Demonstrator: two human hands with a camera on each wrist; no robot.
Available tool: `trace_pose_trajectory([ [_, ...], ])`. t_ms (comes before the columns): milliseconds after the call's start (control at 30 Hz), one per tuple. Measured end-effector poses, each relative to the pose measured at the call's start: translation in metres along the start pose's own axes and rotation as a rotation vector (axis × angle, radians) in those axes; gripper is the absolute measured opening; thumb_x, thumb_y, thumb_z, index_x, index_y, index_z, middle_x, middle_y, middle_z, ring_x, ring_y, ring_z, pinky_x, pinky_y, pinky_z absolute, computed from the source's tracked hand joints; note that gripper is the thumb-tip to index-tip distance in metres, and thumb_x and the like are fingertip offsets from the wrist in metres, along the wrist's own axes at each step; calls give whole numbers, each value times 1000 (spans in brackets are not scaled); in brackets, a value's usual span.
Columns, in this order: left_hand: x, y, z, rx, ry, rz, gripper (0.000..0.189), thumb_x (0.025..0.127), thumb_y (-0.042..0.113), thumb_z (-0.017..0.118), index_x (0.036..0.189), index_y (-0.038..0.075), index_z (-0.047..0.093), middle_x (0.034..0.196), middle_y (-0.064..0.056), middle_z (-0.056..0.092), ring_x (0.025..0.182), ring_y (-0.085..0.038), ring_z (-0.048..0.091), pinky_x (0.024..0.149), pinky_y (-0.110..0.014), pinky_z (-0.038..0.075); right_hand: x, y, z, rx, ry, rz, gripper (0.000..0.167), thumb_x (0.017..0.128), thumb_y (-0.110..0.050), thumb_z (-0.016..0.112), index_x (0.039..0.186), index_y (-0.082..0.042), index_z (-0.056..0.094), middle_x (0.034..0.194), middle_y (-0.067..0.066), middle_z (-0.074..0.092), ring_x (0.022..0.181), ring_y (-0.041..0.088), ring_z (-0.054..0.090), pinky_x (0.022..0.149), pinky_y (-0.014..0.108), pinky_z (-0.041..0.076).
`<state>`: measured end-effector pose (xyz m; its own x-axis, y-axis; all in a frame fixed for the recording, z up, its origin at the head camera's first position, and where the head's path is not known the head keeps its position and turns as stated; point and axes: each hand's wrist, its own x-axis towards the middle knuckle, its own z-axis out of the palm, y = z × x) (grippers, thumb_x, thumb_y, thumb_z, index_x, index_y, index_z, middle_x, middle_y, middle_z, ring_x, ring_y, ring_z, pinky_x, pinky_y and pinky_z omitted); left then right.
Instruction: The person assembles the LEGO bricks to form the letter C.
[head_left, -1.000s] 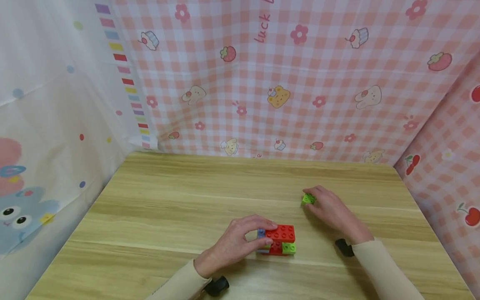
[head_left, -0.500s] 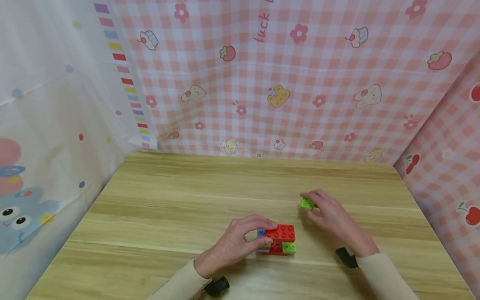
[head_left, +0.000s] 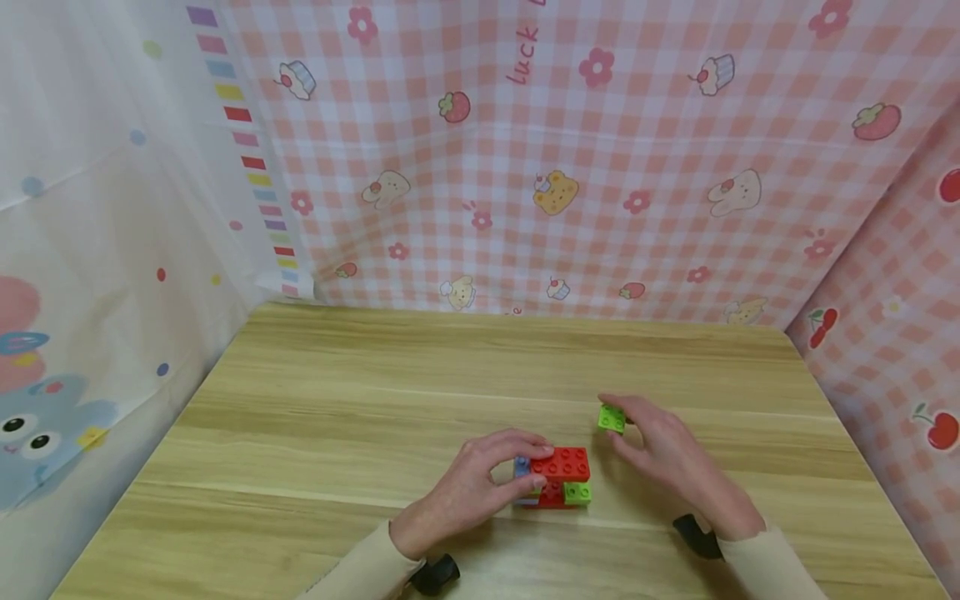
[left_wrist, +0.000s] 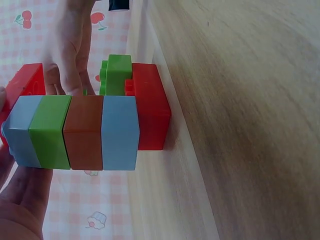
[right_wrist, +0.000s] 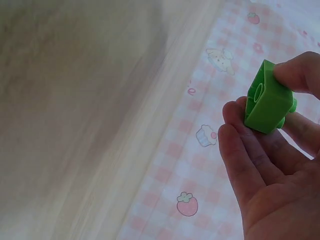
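My left hand grips a toy brick build, thumb and fingers around its upper left part. A red brick lies across the top. In the left wrist view a column of a light blue brick, a brown brick, a green brick and another light blue brick joins it to the bottom red brick. A second green brick is on that base's other end. My right hand pinches a loose green brick, hollow underside showing in the right wrist view, up and right of the build.
The build stands on a wood-grain table. A pink checked cloth hangs behind the table's back edge, and other printed cloths hang at both sides. A black wrist device sits by the left cuff, another by the right.
My right hand has moved toward me and slightly left with the green brick, coming nearer the build. The left hand and the build have stayed in place.
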<state>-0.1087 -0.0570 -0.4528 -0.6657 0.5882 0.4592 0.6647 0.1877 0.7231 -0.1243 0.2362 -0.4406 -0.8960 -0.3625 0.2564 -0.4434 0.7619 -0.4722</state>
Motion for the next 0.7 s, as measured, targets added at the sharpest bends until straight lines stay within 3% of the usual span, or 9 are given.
trace_pose_trajectory([
  [267, 0, -1, 0, 31, 1, 9, 29, 96, 17, 76, 124, 10, 73, 131, -1, 71, 124, -16, 65, 107, -35, 50, -8, -11, 1, 47, 20, 9, 50, 89, -5, 80, 135, -1, 62, 125, 16, 70, 103, 32, 70, 87, 51, 59],
  [500, 1, 1, -1, 24, -15, -10, 29, 97, 18, 75, 124, 10, 72, 132, -1, 70, 124, -16, 64, 107, -35, 50, -13, -15, 5, 76, 38, -72, 44, 84, 1, 82, 126, 0, 67, 116, 10, 73, 96, 27, 73, 82, 45, 62],
  [700, 0, 2, -1, 13, -22, -18, 29, 97, 18, 74, 125, 10, 72, 132, -1, 70, 124, -16, 64, 107, -35, 50, -16, -22, 6, 113, 1, -91, 42, 86, 1, 81, 125, -2, 67, 118, 8, 72, 96, 21, 72, 81, 38, 62],
])
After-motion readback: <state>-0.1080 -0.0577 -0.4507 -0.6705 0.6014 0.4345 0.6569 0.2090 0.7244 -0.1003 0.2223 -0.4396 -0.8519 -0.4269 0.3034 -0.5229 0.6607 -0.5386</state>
